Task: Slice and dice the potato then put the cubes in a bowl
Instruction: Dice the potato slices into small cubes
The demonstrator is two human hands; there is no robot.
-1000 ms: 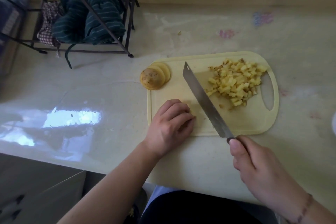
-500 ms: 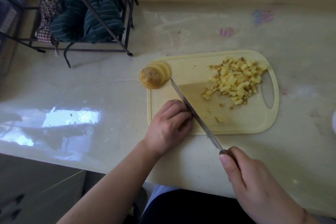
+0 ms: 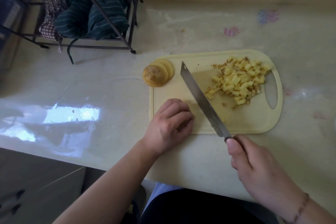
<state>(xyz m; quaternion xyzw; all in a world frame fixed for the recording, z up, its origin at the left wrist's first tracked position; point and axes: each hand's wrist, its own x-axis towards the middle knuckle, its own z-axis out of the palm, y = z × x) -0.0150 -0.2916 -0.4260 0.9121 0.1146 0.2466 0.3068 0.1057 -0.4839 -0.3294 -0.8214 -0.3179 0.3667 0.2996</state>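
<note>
Pale yellow plastic makes up the cutting board (image 3: 254,123), which lies on the glossy cream bench (image 3: 109,96) toward its right half, its oval handle hole at the right end. A heap of potato cubes (image 3: 240,81) covers the board's far right part, just beside the handle hole, with a few stray cubes spilling toward the middle. At the board's far left corner sit the potato slices (image 3: 158,74), overlapping one another, the front one showing speckled skin and hanging partly over the board's left edge onto the bench. The left hand (image 3: 169,125) rests on the near left part of the board with its fingers curled under; whether they hold a piece of potato beneath them cannot be told. The right hand (image 3: 254,165), past the board's near edge and over the bench, grips the dark handle of the knife (image 3: 201,100) with fingers wrapped round it and the thumb lying along the top. The long grey blade runs diagonally from the near edge of the board toward its far left, passing between the left hand and the heap, its flat side tilted up toward the camera and its edge near the stray cubes. At the bench's far left corner stands a dark wire rack (image 3: 101,23) holding folded green striped cloths (image 3: 94,14) and a checked cloth (image 3: 51,22). Faint pink and purple marks (image 3: 267,16) show on the bench's far right.
</note>
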